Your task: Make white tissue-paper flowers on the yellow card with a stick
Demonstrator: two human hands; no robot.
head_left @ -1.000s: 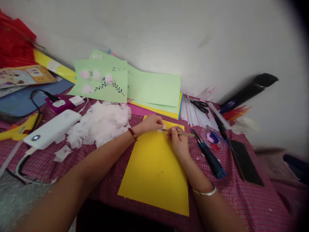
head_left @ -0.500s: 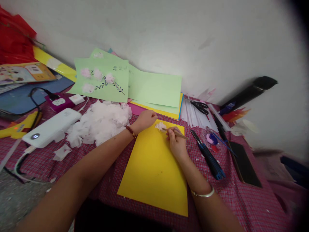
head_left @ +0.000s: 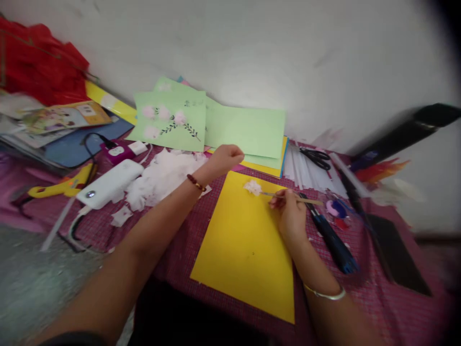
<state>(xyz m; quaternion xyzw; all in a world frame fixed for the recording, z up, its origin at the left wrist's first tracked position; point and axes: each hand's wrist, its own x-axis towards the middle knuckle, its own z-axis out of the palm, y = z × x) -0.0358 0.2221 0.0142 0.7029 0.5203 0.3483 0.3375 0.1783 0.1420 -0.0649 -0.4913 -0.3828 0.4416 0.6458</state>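
A yellow sheet (head_left: 245,240) lies lengthwise in front of me. Near its far edge sits a small crumpled white tissue flower (head_left: 252,187). My right hand (head_left: 292,214), over the sheet's right edge, pinches a thin stick-like tool (head_left: 309,200) with a tan rear end and a greyish front. The tool's tip points left, right beside the flower; whether it touches is unclear. My left hand (head_left: 227,159) is closed, raised just beyond the sheet's far left corner. Its fingertips are curled together, and anything inside them is hidden. Left of that forearm spreads a pile of white tissue squares (head_left: 162,178).
Green cards (head_left: 173,120), one decorated with tissue flowers, lean against the wall. Leftward are a white power bank (head_left: 110,185) and yellow glue gun (head_left: 61,187). Black scissors (head_left: 316,157), white strips (head_left: 306,168), a dark-blue-handled tool (head_left: 333,245) and a dark flat slab (head_left: 399,254) lie rightward.
My right hand has drawn back to the right with the stick-like tool, its tip now at the flower's edge. My left hand has lifted slightly away from the sheet. The view has swung left.
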